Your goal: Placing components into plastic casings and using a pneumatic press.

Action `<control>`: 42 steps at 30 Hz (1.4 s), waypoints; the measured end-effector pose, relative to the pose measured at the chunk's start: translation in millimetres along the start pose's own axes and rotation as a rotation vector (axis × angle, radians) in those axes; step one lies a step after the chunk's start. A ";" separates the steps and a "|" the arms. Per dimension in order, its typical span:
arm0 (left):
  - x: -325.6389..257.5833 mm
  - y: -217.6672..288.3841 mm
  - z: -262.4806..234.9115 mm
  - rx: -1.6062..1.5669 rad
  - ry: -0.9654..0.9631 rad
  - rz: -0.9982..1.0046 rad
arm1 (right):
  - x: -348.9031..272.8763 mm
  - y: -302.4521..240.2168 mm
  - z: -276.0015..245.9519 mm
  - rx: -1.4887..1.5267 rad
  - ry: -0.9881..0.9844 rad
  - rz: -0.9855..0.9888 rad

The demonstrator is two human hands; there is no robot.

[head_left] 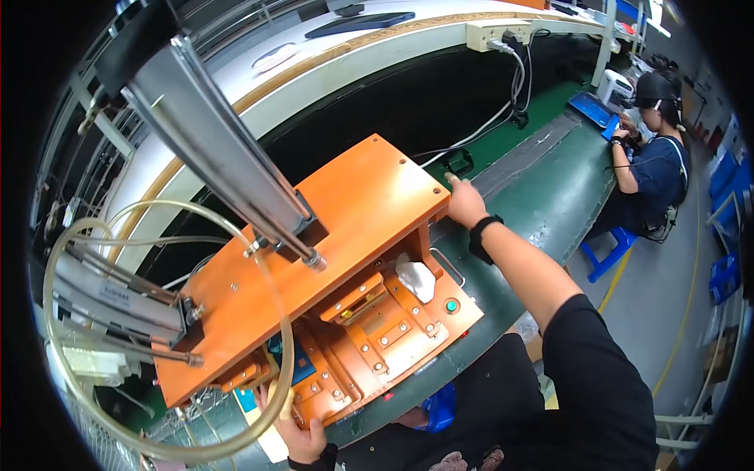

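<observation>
At lower centre, the left hand (302,436) grips the front edge of an orange press fixture (369,196), fingers curled on it beside a clear air hose (283,369). Right of centre, the right hand (465,202) rests flat-fingered at the fixture's top-plate corner. A seated co-worker (656,169) works upper right.

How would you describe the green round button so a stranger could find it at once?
Start at the big orange press fixture on the green workbench. On its lower base plate, at the right corner beside a crumpled white cloth, sits the green button, the only round green part among metal screws.
</observation>
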State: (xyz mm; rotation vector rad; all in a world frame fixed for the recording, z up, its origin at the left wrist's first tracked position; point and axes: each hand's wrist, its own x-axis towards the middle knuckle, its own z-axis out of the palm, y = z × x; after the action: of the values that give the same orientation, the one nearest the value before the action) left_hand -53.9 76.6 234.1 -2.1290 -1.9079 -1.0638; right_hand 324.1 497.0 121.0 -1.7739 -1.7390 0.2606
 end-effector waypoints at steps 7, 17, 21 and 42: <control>3.9 -3.0 3.1 0.003 0.140 0.031 | 39.5 -4.7 -44.1 -0.442 -0.175 0.248; 8.0 -4.9 7.0 -0.008 0.191 0.027 | 50.7 -20.0 -12.6 -0.358 -0.047 0.338; 6.0 -2.0 6.4 -0.022 0.195 0.003 | 52.9 -18.4 -7.4 -0.443 -0.163 0.285; 2.0 2.0 -7.0 -0.042 0.260 0.054 | -208.5 11.7 -209.6 1.776 -0.542 0.591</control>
State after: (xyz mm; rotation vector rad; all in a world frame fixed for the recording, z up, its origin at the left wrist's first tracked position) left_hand -55.1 74.4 241.2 -1.9387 -1.7145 -1.3069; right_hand 426.8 237.3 218.7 -0.6816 -0.4827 1.8978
